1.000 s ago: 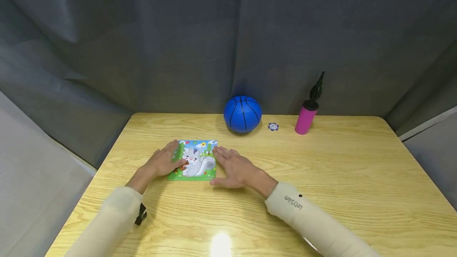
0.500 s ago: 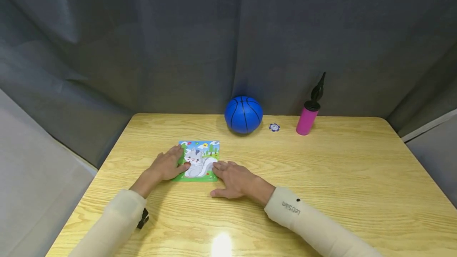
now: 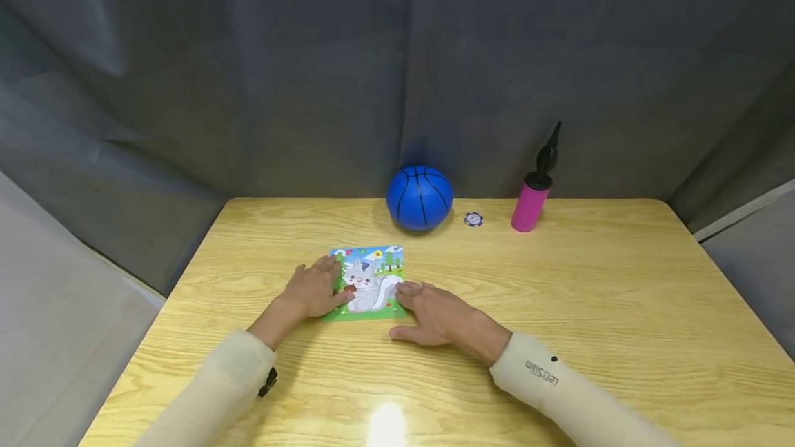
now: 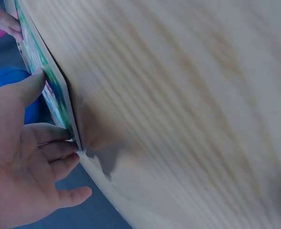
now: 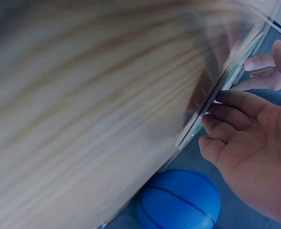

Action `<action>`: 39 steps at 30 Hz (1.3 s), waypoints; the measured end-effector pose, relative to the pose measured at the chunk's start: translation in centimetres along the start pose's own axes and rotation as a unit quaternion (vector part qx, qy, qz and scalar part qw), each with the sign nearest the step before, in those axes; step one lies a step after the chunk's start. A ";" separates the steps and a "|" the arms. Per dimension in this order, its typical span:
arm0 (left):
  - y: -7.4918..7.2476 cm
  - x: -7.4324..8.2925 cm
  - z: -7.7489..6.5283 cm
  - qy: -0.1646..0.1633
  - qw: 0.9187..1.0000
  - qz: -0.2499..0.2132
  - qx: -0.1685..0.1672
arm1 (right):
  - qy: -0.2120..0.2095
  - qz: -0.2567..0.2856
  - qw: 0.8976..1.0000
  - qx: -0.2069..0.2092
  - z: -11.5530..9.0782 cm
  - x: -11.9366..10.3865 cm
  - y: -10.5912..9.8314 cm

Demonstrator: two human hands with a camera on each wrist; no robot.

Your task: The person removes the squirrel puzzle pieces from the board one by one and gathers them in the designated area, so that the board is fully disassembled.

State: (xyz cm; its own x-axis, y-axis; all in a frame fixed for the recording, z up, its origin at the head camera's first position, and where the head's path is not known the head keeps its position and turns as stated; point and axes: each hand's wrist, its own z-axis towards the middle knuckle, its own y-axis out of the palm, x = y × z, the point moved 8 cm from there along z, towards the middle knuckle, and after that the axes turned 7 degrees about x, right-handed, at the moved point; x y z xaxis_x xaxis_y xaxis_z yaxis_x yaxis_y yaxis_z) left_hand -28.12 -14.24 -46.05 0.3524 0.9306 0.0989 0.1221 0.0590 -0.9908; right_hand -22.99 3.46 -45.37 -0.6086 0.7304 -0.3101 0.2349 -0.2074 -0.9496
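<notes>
Head view: flat, square squirrel-picture board point(image 3: 371, 288) on wood-grained table point(image 3: 590, 288).
Fingers straight, left hand point(image 3: 312, 290) (nine o'clock) and right hand point(image 3: 439, 314) (four) partly cover it; blue basketball point(image 3: 419, 199) at one, cylindrical pink pump point(image 3: 530, 209) at two.

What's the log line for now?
left hand: touching left side of picture; right hand: touching right side; picture: on table; ball: behind picture

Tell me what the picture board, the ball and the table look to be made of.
Picture board: stiff card or thin wood, printed; its straight, pale edge leaves which open.
Ball: probably rubber or soft plastic, with a low sheen and black seam lines.
Table: wood or wood-look laminate, glossy; grain shows and a bright glare reflects off it.
</notes>
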 end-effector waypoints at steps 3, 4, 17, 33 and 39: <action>-0.1 1.0 0.2 0.006 1.000 0.005 -0.004 | 0.005 0.006 1.000 0.006 -0.8 0.6 -0.3; -0.2 1.3 0.3 0.007 1.000 0.007 -0.006 | 0.006 0.006 1.000 0.008 -1.1 0.8 -0.3; 0.4 5.1 1.4 0.028 0.999 0.019 -0.027 | 0.039 0.002 0.999 0.027 -4.6 3.5 -1.0; 0.9 9.0 2.9 0.057 0.998 0.029 -0.019 | 0.049 -0.007 0.997 0.059 -7.7 5.8 -1.9; 0.9 9.2 3.1 0.059 0.997 0.050 -0.014 | 0.041 -0.030 0.997 0.065 -7.7 5.8 -2.0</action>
State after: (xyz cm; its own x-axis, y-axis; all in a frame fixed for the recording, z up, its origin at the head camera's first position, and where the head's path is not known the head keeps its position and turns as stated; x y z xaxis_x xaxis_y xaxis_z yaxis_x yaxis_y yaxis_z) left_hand -27.69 -4.52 -46.29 0.4714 0.8819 0.0118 0.1068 -0.0438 -0.9933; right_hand -21.18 13.15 -44.89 -0.5540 0.7933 -0.2524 0.0964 -0.2400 -0.9660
